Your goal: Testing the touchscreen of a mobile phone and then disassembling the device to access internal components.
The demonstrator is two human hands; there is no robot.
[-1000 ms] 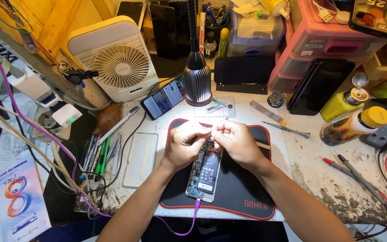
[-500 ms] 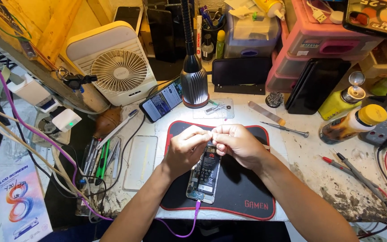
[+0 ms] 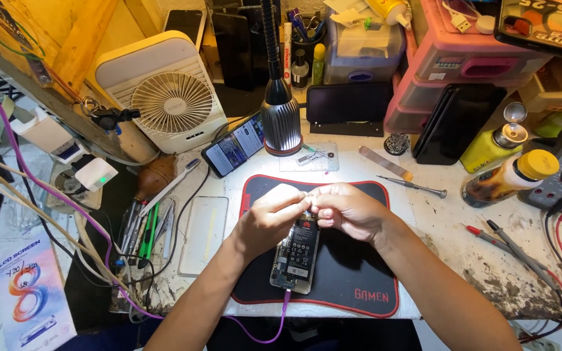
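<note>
White desk fan (image 3: pixel 170 101), lamp (image 3: pixel 280 120), screwdriver (image 3: pixel 412 186), possibly glue bottles (image 3: pixel 508 177).

Two hands (image 3: pixel 274 218) (image 3: pixel 349 209), one opened phone (image 3: pixel 296 257), one mat (image 3: pixel 359 273), one fan (image 3: pixel 167 101), one lamp (image 3: pixel 280 120), two bottles (image 3: pixel 494 146) (image 3: pixel 508 177), one screwdriver (image 3: pixel 414 186).

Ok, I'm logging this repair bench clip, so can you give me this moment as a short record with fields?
Setting: cluttered white workbench under a desk lamp
Left hand: fingertips pinched together above the top end of the opened phone
Right hand: fingertips meeting the left hand's at the same spot
Held item: too small to tell
Phone: back cover off, battery exposed, lying on a black mat with red edge
Cable: purple cable plugged into the phone's bottom end
Nearby: screwdriver, small fan, multimeter probes
</note>
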